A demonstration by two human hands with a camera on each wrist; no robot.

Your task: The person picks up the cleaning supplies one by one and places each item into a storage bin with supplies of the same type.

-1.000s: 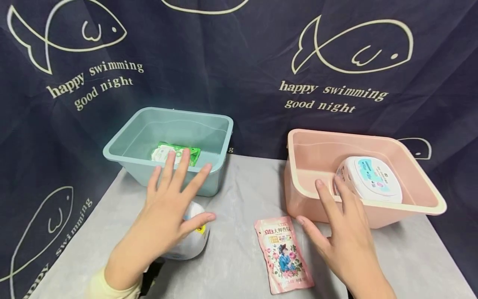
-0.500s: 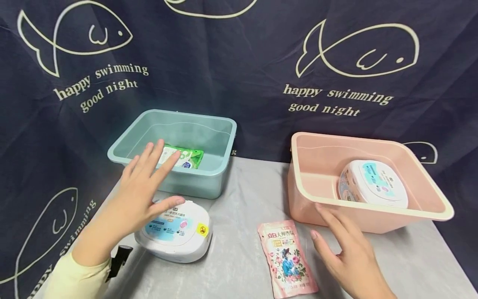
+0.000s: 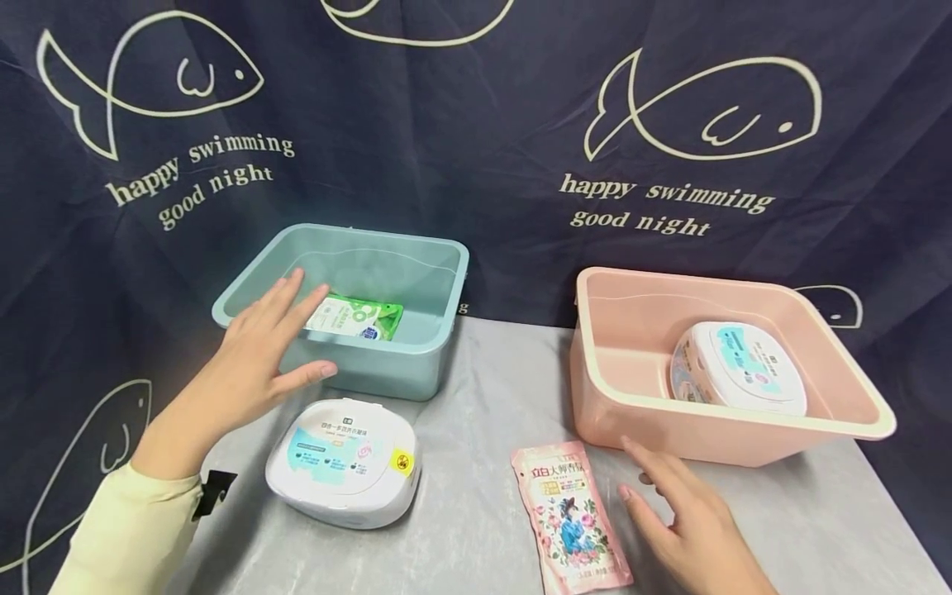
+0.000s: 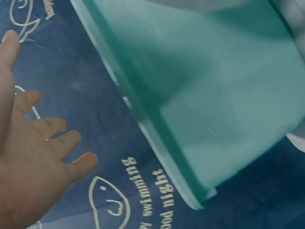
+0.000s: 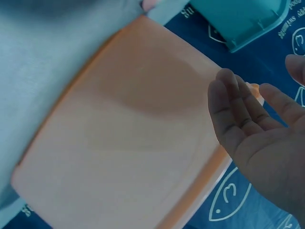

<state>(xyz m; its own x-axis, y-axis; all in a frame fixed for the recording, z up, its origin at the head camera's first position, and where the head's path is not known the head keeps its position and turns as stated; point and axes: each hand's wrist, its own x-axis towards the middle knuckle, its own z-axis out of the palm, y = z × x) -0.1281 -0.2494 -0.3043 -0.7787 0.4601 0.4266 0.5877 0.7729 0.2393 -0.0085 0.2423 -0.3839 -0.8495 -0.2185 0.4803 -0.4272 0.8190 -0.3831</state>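
My left hand hovers with fingers spread at the near left side of the blue-green bin, holding nothing. Inside that bin lies a green-and-white packet, partly hidden by the bin's front wall. Below the hand, a white lidded tub with a yellow sticker stands on the table. My right hand, fingers loosely extended, is in front of the pink bin and grips nothing. A similar white tub sits in the pink bin. Left of the right hand lies a pink pouch, flat.
A grey cloth covers the table. Behind both bins hangs a dark blue curtain printed with fish and lettering, and it also runs down the left side. A gap of tabletop separates the two bins.
My left hand has moved left, uncovering the white tub on the table. My right hand has drawn back from the pink bin's front rim. The bins and pouch stay put.
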